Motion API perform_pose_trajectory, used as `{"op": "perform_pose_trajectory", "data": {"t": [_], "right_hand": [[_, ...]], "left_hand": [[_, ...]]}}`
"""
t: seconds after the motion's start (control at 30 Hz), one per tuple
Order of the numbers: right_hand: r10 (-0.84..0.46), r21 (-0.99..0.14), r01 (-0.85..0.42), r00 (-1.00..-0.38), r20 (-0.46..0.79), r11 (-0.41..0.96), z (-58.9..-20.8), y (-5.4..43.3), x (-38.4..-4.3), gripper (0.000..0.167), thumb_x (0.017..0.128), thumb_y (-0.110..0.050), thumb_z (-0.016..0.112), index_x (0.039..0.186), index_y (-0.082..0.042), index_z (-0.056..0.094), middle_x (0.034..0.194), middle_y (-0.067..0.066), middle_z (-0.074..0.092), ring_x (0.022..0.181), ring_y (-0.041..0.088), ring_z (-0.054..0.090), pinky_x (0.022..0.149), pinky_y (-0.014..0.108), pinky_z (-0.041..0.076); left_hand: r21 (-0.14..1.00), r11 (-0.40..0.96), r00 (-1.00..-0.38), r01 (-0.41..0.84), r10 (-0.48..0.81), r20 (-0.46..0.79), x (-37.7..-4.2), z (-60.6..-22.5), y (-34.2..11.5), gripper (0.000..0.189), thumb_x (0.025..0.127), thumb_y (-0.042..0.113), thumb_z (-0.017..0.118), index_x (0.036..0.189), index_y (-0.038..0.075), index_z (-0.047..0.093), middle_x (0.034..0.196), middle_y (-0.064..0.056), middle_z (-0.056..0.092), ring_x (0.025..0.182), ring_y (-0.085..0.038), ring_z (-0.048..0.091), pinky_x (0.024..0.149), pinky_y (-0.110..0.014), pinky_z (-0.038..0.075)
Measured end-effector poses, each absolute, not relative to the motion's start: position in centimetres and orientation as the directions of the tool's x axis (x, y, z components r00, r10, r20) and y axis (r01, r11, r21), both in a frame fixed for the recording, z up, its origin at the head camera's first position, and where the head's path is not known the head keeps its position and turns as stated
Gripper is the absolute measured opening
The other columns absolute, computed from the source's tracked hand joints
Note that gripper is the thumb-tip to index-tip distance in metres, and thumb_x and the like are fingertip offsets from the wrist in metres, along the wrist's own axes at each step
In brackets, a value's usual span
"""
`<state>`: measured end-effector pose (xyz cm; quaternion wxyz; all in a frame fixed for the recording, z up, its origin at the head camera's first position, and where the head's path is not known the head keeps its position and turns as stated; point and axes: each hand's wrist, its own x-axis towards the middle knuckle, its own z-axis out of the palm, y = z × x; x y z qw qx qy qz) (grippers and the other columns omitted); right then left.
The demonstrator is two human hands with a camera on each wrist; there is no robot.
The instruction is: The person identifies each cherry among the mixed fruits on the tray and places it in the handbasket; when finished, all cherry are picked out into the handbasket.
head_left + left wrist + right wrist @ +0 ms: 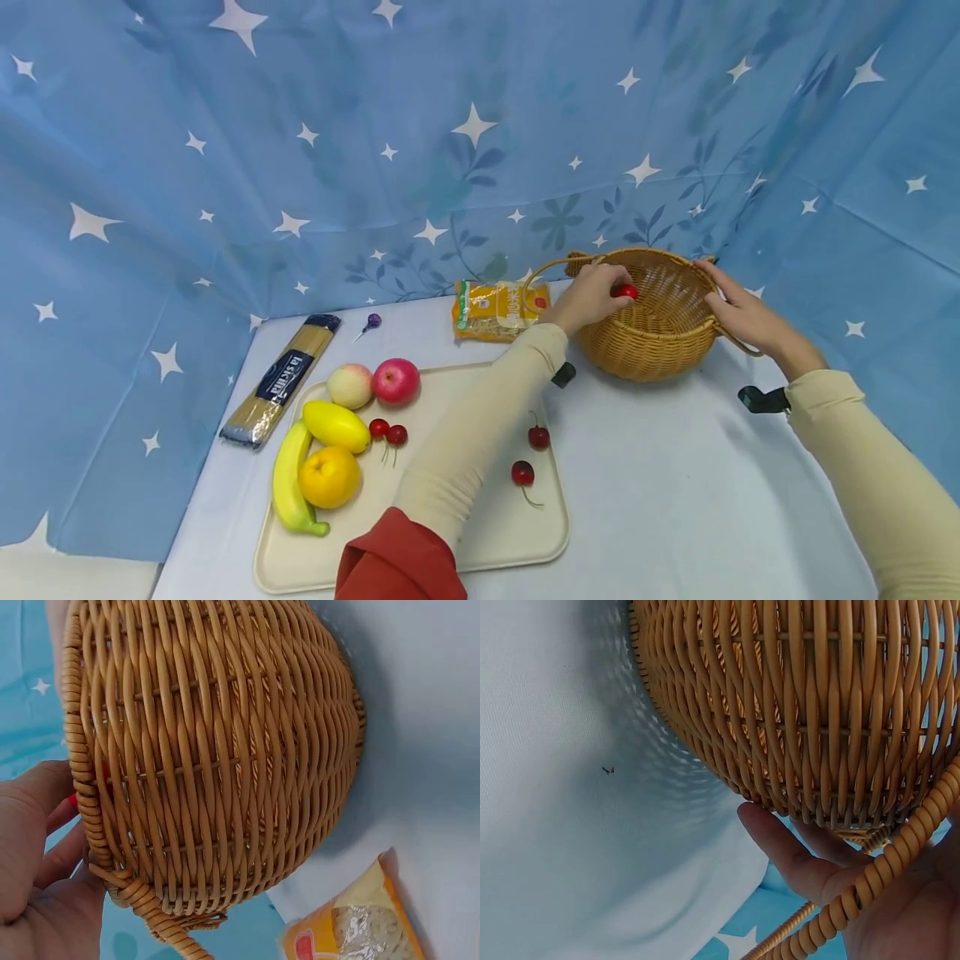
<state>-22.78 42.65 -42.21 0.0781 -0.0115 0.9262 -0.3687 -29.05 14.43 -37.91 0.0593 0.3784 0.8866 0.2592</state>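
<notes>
Red fruit, partly hidden by pinching left fingers, wicker basket, gripped by half-hidden right fingers

White-covered table | beige tray | long pasta pack beside tray | purple lollipop | yellow packet | wicker basket

In the head view, we see blue cloth hanging from nine o'clock through twelve to three, printed with white stars and darker leaf sprigs at twelve and two. Toward five o'clock we have a white table surface, with a soft shadow near four. A pale strip shows at eight.
</notes>
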Motion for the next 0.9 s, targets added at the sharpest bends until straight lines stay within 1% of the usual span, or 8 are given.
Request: {"op": "perform_pose_trajectory", "data": {"t": [0.17,0.27,0.5,0.7,0.9], "right_hand": [[-0.071,-0.676,0.035,-0.989,-0.129,0.736,-42.5,42.9,-22.8,0.066,0.114,-0.031,0.021,0.173,-0.028,-0.01,0.179,0.028,-0.002,0.159,0.064,0.011,0.119,0.086,0.022],[-0.071,-0.676,0.03,-0.99,-0.122,0.736,-42.5,43.1,-22.8,0.066,0.115,-0.031,0.021,0.173,-0.029,-0.009,0.179,0.028,-0.002,0.159,0.064,0.011,0.118,0.086,0.022],[-0.074,-0.691,0.028,-0.99,-0.117,0.722,-42.3,43.1,-22.5,0.066,0.114,-0.031,0.023,0.173,-0.03,-0.01,0.179,0.028,-0.001,0.158,0.064,0.013,0.118,0.087,0.022],[-0.073,-0.69,0.026,-0.991,-0.113,0.724,-42.4,43.1,-22.6,0.066,0.115,-0.031,0.022,0.173,-0.028,-0.009,0.179,0.028,-0.001,0.158,0.064,0.013,0.118,0.087,0.022],[-0.086,-0.7,0.027,-0.988,-0.126,0.714,-42.5,42.6,-22.6,0.066,0.115,-0.032,0.023,0.172,-0.032,-0.011,0.179,0.027,-0.002,0.159,0.063,0.012,0.119,0.086,0.021]], "left_hand": [[0.428,0.645,-0.73,0.633,0.681,0.053,-29.1,-38.3,15.7,0.027,0.107,0.024,0.069,0.131,0.013,0.071,0.13,0.0,0.074,0.118,-0.012,0.068,0.096,-0.02,0.055],[0.394,0.674,-0.741,0.625,0.67,0.03,-28.9,-38.3,16.1,0.031,0.106,0.025,0.069,0.135,0.015,0.069,0.135,0.002,0.072,0.119,-0.011,0.068,0.096,-0.02,0.057],[0.389,0.686,-0.747,0.616,0.665,0.01,-28.5,-38.3,16.5,0.037,0.106,0.024,0.069,0.142,0.019,0.067,0.145,0.002,0.069,0.124,-0.01,0.067,0.1,-0.02,0.056],[0.393,0.681,-0.744,0.618,0.667,0.014,-28.6,-38.4,16.5,0.037,0.106,0.024,0.069,0.143,0.02,0.067,0.145,0.002,0.068,0.123,-0.01,0.066,0.099,-0.02,0.056],[0.36,0.683,-0.745,0.635,0.666,0.05,-28.8,-38.9,15.9,0.034,0.106,0.027,0.069,0.139,0.022,0.07,0.141,0.004,0.071,0.118,-0.009,0.069,0.097,-0.02,0.057]]}}
